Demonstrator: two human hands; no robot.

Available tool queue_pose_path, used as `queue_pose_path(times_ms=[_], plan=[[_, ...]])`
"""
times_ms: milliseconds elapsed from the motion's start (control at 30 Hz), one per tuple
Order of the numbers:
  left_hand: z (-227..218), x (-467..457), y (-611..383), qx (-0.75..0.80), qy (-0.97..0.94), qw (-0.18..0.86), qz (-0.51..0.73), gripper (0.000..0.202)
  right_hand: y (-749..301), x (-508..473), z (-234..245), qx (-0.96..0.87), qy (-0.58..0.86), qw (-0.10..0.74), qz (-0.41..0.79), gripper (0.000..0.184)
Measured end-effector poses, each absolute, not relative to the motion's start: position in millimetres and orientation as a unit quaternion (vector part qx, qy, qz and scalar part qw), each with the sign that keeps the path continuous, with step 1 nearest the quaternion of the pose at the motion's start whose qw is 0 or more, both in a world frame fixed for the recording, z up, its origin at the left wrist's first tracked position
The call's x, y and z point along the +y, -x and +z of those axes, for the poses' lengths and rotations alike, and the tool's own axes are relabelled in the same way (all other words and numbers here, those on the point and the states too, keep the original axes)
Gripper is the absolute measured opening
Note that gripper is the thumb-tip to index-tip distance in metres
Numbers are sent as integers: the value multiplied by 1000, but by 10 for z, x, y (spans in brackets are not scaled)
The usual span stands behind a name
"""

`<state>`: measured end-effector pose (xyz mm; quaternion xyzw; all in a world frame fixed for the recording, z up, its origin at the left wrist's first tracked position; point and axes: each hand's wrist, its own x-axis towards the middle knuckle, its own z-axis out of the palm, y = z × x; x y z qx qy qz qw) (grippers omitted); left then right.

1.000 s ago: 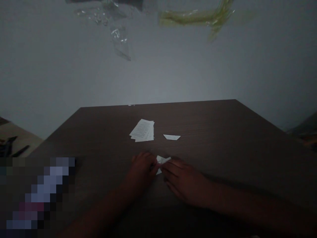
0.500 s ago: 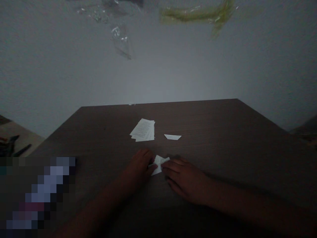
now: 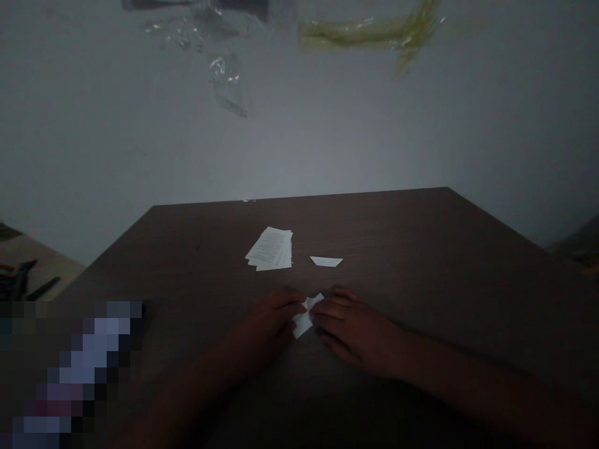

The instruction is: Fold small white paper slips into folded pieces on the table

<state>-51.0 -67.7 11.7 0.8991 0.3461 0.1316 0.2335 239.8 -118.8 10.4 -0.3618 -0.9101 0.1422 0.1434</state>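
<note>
A small piece of white folded paper [image 3: 303, 324] lies on the dark table between my hands. My left hand [image 3: 276, 315] is closed on its left side, fingertips over the upper left part. From the right, my right hand [image 3: 349, 327] presses its fingers on the paper's right side, with the thumb low beside it. Both hands cover much of the paper, so its full shape is hidden. Beyond them lies a folded paper strip [image 3: 326, 261] with slanted ends and printed lines. Left of that strip is a loose stack of printed paper sheets [image 3: 271, 249].
The brown table [image 3: 402, 237] meets a pale wall [image 3: 299, 143] at its far edge. Clear tape [image 3: 229, 81] and yellow tape [image 3: 355, 34] are stuck on the wall. A blurred-out object [image 3: 88, 355] is at the left.
The folded paper has turned and shifted slightly right. My left hand has moved right, its fingers now reaching over the paper's upper part. My right hand stays near the same place.
</note>
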Motion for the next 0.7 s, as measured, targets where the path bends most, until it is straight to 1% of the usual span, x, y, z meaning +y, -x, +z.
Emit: queue_pose_path(times_ms=[167, 300, 467, 600, 700], plan=[[-57, -648, 493, 347, -896, 230, 155, 45, -2371, -1253, 122, -916, 361, 132, 115, 39], [-38, -628, 490, 353, -891, 241, 156, 46, -2331, -1286, 89, -919, 359, 131, 96, 44], [104, -673, 428, 374, -886, 239, 137, 46, -2455, -1193, 96, -902, 398, 140, 89, 45], [167, -712, 396, 383, -885, 233, 126, 44, -2588, -1101, 147, -877, 449, 143, 87, 41], [152, -722, 393, 387, -882, 227, 143, 46, -2615, -1069, 151, -872, 455, 154, 90, 39]])
